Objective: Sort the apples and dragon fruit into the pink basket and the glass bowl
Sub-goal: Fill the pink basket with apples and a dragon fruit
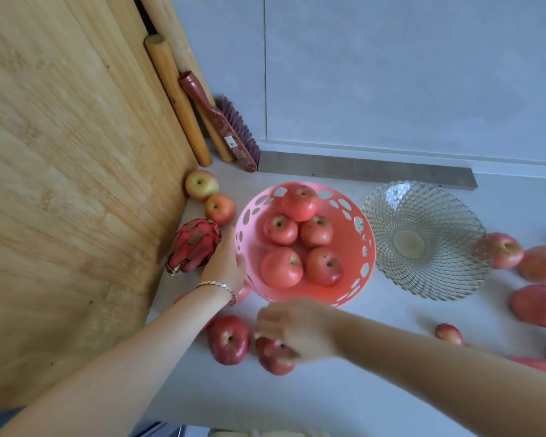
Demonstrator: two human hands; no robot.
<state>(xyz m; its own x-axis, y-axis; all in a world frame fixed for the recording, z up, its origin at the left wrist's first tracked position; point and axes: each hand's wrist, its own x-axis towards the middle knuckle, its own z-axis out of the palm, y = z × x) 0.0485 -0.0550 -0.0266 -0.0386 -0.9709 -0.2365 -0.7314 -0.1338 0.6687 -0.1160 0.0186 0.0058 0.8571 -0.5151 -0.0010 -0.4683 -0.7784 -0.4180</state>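
Note:
The pink basket stands mid-counter with several red apples in it. My left hand grips its left rim, beside a dragon fruit lying against the wooden board. My right hand is blurred and closes over a dark red apple on the counter in front of the basket. Another dark red apple lies just left of it. The glass bowl to the right of the basket holds nothing. Two apples rest behind the dragon fruit.
Several more apples lie loose on the counter at the right. A large wooden board leans at the left, with rolling pins and a brush behind it. A grey strip runs along the wall.

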